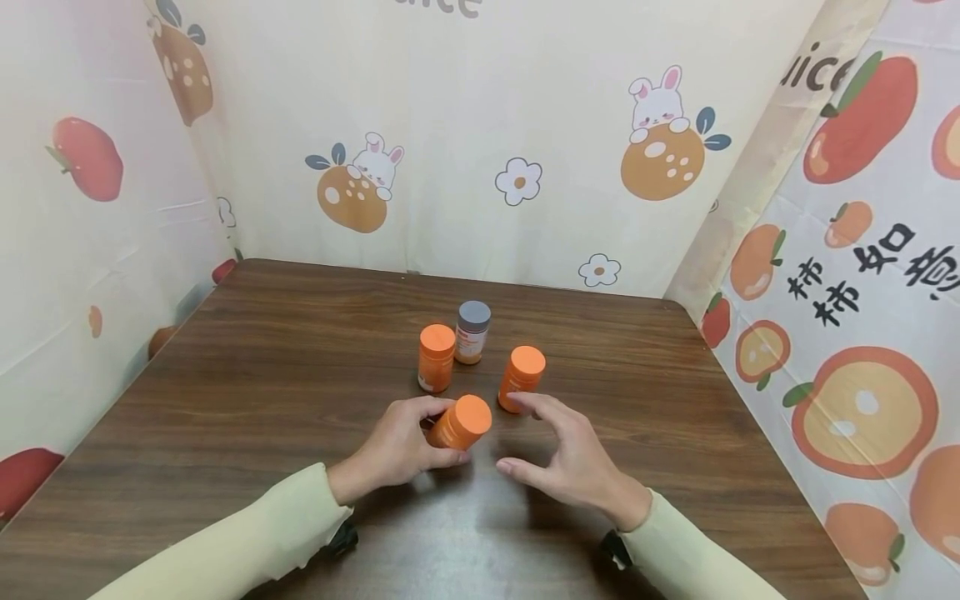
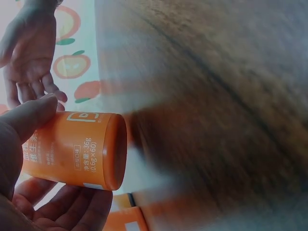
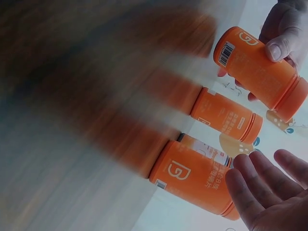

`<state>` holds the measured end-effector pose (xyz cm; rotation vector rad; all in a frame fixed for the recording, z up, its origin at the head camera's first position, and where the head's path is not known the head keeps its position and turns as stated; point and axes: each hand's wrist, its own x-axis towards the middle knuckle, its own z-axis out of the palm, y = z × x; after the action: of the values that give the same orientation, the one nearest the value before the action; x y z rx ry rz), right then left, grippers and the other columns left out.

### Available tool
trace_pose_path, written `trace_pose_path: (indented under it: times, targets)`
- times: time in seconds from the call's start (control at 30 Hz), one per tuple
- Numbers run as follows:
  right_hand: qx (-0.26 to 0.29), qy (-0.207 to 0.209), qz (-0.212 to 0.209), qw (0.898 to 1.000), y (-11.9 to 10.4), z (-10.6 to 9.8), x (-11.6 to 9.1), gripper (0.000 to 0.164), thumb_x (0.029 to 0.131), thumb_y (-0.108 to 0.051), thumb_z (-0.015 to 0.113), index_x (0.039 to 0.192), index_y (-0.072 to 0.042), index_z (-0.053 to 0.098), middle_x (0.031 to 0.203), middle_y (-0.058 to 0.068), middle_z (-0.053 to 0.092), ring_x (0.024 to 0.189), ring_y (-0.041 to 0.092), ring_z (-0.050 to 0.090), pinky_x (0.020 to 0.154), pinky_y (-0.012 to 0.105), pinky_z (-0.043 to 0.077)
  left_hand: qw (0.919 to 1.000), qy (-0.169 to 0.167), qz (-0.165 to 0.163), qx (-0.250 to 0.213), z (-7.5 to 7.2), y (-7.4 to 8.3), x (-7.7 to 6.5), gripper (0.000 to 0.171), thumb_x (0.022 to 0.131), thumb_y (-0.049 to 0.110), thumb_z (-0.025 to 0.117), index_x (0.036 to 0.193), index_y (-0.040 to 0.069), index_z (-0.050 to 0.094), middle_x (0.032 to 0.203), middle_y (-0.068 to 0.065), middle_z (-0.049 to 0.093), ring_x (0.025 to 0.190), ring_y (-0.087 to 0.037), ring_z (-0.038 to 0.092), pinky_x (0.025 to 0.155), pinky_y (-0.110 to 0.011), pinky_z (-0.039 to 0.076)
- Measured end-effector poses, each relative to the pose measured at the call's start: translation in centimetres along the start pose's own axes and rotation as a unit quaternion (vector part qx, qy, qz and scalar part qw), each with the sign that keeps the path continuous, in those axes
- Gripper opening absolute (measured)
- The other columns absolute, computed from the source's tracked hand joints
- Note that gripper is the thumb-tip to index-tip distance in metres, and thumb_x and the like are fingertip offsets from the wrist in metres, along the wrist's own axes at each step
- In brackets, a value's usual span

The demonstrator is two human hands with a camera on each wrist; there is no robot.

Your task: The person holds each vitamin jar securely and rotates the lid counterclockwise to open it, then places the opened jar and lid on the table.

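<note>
My left hand (image 1: 405, 446) grips an orange pill bottle (image 1: 462, 423), tilted with its orange cap toward the right, thumb on one side and fingers on the other. White print shows on this bottle (image 2: 77, 149) in the left wrist view, and its base is raised off the table. My right hand (image 1: 566, 454) holds nothing; its thumb and fingers are spread apart, facing the held bottle. Just beyond its fingertips stands a second orange bottle (image 1: 522, 379). A third orange bottle (image 1: 437, 358) stands upright behind the left hand, beside a grey-capped bottle (image 1: 472, 332) with a pale label.
The dark wood table (image 1: 300, 333) carries all the bottles. A printed curtain (image 1: 465, 100) with fruit and rabbits hangs along its back edge, and similar sheets stand at the left and right (image 1: 847, 250) sides.
</note>
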<state>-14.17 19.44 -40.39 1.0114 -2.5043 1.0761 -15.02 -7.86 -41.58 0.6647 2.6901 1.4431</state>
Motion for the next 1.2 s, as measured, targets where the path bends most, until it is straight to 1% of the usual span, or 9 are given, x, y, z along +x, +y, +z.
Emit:
trace_pose_path:
  times: [0.1,0.2,0.43,0.6,0.7,0.87,1.07,1.13,1.2]
  targets:
    - [0.003,0.004,-0.003,1.000,-0.1,0.2,0.2,0.074,0.081,-0.044,0.087,0.143,-0.020,0.055,0.135,-0.007,0.062,0.120,0.016,0.061,0.095,0.048,0.052,1.0000,0.000,0.006,0.007,0.1,0.1,0.0,0.053,0.071,0.022,0.096,0.119,0.019,0.073,0.104,0.010,0.071,0.090,-0.009,0.064,0.085,-0.041,0.055]
    - [0.007,0.009,-0.006,1.000,-0.2,0.3,0.3,0.073,0.080,-0.043,0.087,0.143,-0.020,0.056,0.134,-0.007,0.062,0.120,0.014,0.061,0.095,0.049,0.052,0.9999,0.000,0.010,0.011,0.1,0.2,-0.1,0.053,0.071,0.022,0.096,0.119,0.019,0.074,0.103,0.010,0.071,0.090,-0.009,0.064,0.084,-0.041,0.055]
    - [0.016,0.014,-0.006,1.000,-0.3,0.6,0.6,0.070,0.080,-0.043,0.088,0.139,-0.018,0.059,0.129,-0.007,0.064,0.113,0.013,0.061,0.090,0.046,0.054,0.9990,-0.002,0.030,0.034,0.1,0.3,-0.3,0.050,0.071,0.023,0.096,0.117,0.019,0.074,0.102,0.011,0.070,0.087,-0.007,0.063,0.082,-0.040,0.055]
    - [0.020,0.011,0.005,1.000,-0.5,0.9,0.7,0.069,0.081,-0.044,0.087,0.138,-0.017,0.060,0.126,-0.008,0.064,0.109,0.011,0.061,0.088,0.042,0.055,0.9981,-0.001,0.040,0.047,0.2,0.4,-0.3,0.048,0.071,0.024,0.096,0.114,0.021,0.075,0.099,0.011,0.069,0.085,-0.006,0.062,0.079,-0.035,0.054]
    - [0.020,0.011,0.006,1.000,-0.6,1.1,0.8,0.067,0.081,-0.044,0.087,0.136,-0.016,0.061,0.123,-0.008,0.065,0.107,0.013,0.062,0.087,0.039,0.055,0.9976,-0.001,0.044,0.054,0.2,0.5,-0.3,0.047,0.070,0.024,0.096,0.113,0.021,0.075,0.098,0.011,0.069,0.083,-0.006,0.062,0.078,-0.034,0.054]
    - [0.020,0.016,-0.005,1.000,-0.7,1.5,1.0,0.064,0.081,-0.042,0.087,0.134,-0.015,0.062,0.114,-0.004,0.066,0.100,0.019,0.064,0.084,0.035,0.055,0.9973,-0.004,0.048,0.055,0.2,0.6,-0.4,0.047,0.070,0.024,0.096,0.112,0.022,0.075,0.098,0.011,0.069,0.084,-0.006,0.062,0.078,-0.036,0.053]
    - [0.024,0.022,-0.011,0.999,-0.7,1.8,1.1,0.061,0.082,-0.041,0.087,0.129,-0.010,0.065,0.103,-0.007,0.065,0.091,0.020,0.064,0.076,0.037,0.056,0.9970,-0.005,0.049,0.060,0.3,0.7,-0.4,0.047,0.070,0.023,0.097,0.111,0.024,0.075,0.096,0.012,0.068,0.083,-0.006,0.061,0.078,-0.036,0.052]
    - [0.026,0.024,-0.014,0.999,-0.7,1.9,1.2,0.059,0.082,-0.039,0.088,0.127,-0.009,0.066,0.100,-0.007,0.065,0.088,0.020,0.064,0.074,0.037,0.056,0.9967,-0.003,0.049,0.065,0.4,0.7,-0.4,0.047,0.069,0.024,0.097,0.111,0.025,0.075,0.096,0.012,0.067,0.083,-0.006,0.060,0.077,-0.035,0.051]
    - [0.026,0.025,-0.016,0.999,-0.8,2.0,1.3,0.056,0.082,-0.039,0.088,0.126,-0.011,0.067,0.098,-0.008,0.064,0.086,0.018,0.063,0.072,0.037,0.055,0.9961,-0.001,0.050,0.072,0.4,0.7,-0.5,0.047,0.068,0.024,0.097,0.110,0.025,0.075,0.095,0.013,0.067,0.082,-0.006,0.060,0.077,-0.034,0.051]
